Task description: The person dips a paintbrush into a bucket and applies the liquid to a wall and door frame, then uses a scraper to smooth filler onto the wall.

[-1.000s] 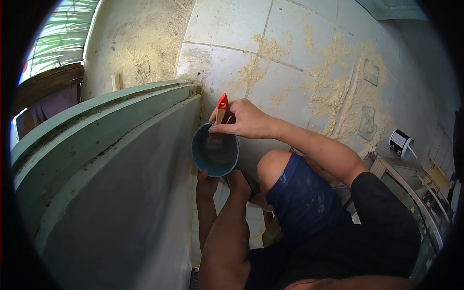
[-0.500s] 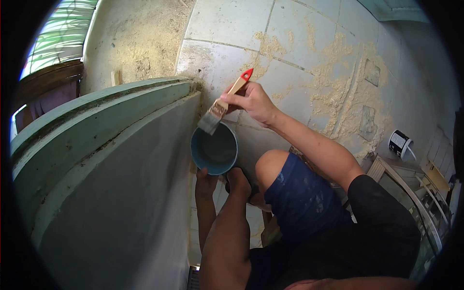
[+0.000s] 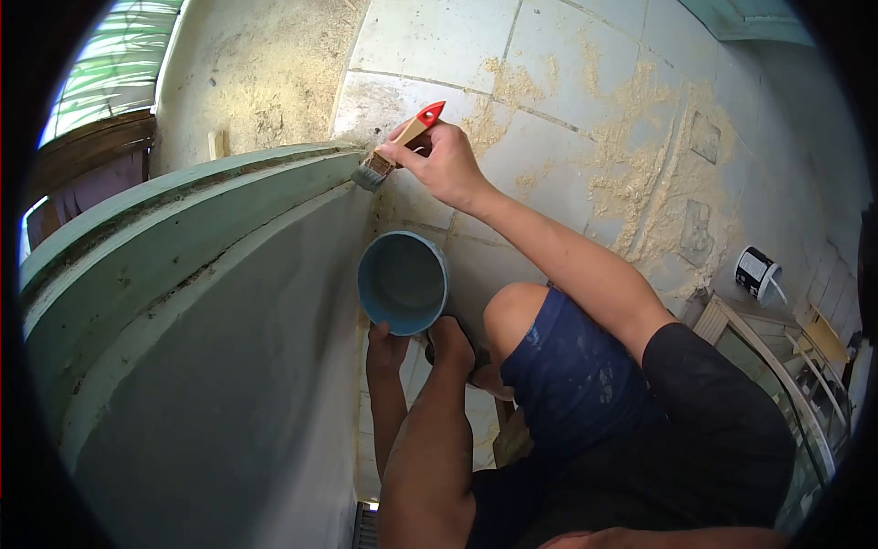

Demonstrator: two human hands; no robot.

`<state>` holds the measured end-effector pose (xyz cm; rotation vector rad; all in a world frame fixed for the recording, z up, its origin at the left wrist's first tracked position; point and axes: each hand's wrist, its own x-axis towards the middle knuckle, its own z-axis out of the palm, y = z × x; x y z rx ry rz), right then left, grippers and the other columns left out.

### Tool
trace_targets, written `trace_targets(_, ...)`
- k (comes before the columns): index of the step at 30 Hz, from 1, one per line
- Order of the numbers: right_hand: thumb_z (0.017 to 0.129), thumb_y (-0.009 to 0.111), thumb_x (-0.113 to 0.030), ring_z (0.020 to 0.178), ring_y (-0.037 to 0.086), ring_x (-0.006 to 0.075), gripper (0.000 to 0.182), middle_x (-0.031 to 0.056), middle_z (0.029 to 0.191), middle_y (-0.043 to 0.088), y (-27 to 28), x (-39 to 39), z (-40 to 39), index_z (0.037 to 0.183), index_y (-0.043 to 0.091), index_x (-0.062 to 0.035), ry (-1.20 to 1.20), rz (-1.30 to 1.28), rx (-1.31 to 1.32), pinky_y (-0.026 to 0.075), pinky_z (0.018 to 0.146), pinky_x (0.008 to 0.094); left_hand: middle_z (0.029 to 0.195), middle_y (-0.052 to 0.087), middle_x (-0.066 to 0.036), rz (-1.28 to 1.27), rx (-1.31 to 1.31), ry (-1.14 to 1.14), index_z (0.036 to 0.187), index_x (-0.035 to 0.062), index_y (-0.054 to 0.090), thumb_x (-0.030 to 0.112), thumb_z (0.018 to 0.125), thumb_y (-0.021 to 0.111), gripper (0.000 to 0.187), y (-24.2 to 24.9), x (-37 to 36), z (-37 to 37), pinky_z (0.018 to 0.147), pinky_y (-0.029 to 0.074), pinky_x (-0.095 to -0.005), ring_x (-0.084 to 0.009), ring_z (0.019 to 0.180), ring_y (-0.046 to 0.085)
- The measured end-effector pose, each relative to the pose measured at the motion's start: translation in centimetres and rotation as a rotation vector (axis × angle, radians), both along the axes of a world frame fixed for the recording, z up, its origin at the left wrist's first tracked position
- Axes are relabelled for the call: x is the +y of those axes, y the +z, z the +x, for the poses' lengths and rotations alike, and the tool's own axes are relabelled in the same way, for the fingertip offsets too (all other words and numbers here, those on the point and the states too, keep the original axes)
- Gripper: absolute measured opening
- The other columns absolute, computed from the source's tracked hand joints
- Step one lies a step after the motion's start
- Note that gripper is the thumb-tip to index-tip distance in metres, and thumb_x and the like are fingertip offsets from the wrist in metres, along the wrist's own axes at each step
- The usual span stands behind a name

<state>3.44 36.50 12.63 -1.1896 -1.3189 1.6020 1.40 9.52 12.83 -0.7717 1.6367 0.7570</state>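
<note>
My right hand (image 3: 437, 163) is closed round the wooden handle of a paintbrush (image 3: 402, 140) with a red tip. The brush's grey-coated bristles touch or nearly touch the far corner of the grey wall (image 3: 238, 366), beside the pale green frame (image 3: 201, 206). Below it, my left hand (image 3: 388, 337) grips the near rim of a blue bucket (image 3: 403, 282), its fingertips over the edge and the rest hidden beneath. Greyish paint appears to lie inside the bucket.
Dried yellowish splatter (image 3: 631, 165) covers part of the tiled floor (image 3: 439, 41). A black and white pail (image 3: 757, 273) lies at the right, near a wooden frame (image 3: 759, 352). My bare legs are close to the bucket.
My right hand has moved the brush up and left, away from the bucket's rim to the wall corner. My left hand and the bucket have hardly moved.
</note>
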Motion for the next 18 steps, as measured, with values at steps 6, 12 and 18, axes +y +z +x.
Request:
trace_targets(6, 0.092, 0.078, -0.02, 0.083, 0.071, 0.0117, 0.022, 0.0069, 0.09, 0.075, 1.1, 0.0, -0.4, 0.099, 0.071, -0.0005, 0.089, 0.058, -0.101, 0.056, 0.076, 0.0285, 0.14, 0.055, -0.013, -0.004, -0.003, -0.002, 0.136, 0.0057, 0.051, 0.031, 0.103, 0.041, 0.044, 0.2, 0.1, 0.0, 0.1, 0.049, -0.0409, -0.0274, 0.121, 0.059)
trace_targets(12, 0.09, 0.077, -0.023, 0.077, 0.073, 0.022, 0.022, 0.0119, 0.083, 0.075, 1.7, 0.2, 0.3, 0.095, 0.074, -0.002, 0.01, 0.102, -0.007, 0.056, 0.073, 0.0339, 0.14, 0.055, -0.014, -0.005, -0.004, -0.005, 0.136, 0.0051, 0.051, 0.031, 0.102, 0.041, 0.044, 0.0, 0.0, -0.1, 0.1, 0.049, -0.041, -0.0278, 0.121, 0.059)
trace_targets(18, 0.089, 0.077, -0.022, 0.078, 0.074, 0.0219, 0.022, 0.0127, 0.086, 0.076, 0.2, 0.7, -0.8, 0.097, 0.074, -0.0014, 0.085, 0.153, -0.142, 0.057, 0.074, 0.0342, 0.14, 0.055, -0.014, -0.003, -0.009, -0.019, 0.136, 0.0045, 0.051, 0.031, 0.102, 0.04, 0.044, 0.1, 0.3, 0.2, 0.1, 0.049, -0.0412, -0.0282, 0.121, 0.059)
